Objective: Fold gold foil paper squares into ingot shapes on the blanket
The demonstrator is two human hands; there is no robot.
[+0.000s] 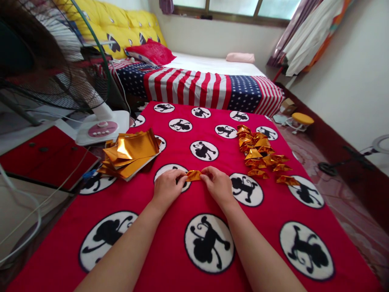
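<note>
Between my two hands, a small folded piece of gold foil paper point(193, 175) lies just over the red cloth point(170, 227). My left hand point(169, 184) pinches its left end, and my right hand point(217, 183) pinches its right end. To the left rests a loose stack of flat gold foil sheets point(133, 148), fanned out at uneven angles. Several finished-looking folded gold foil pieces point(258, 152), shaped like small ingots, lie in a heap on the right; one single folded piece point(287, 180) sits a little apart at the heap's near right.
A fan point(103, 125) stands at the left on a red-topped cabinet point(45, 150), with a white cable point(38, 219) hanging beside it. Beyond the cloth is a bed with a flag-patterned cover point(194, 87). On the right floor are a yellow stool point(302, 118) and a black stand point(349, 158).
</note>
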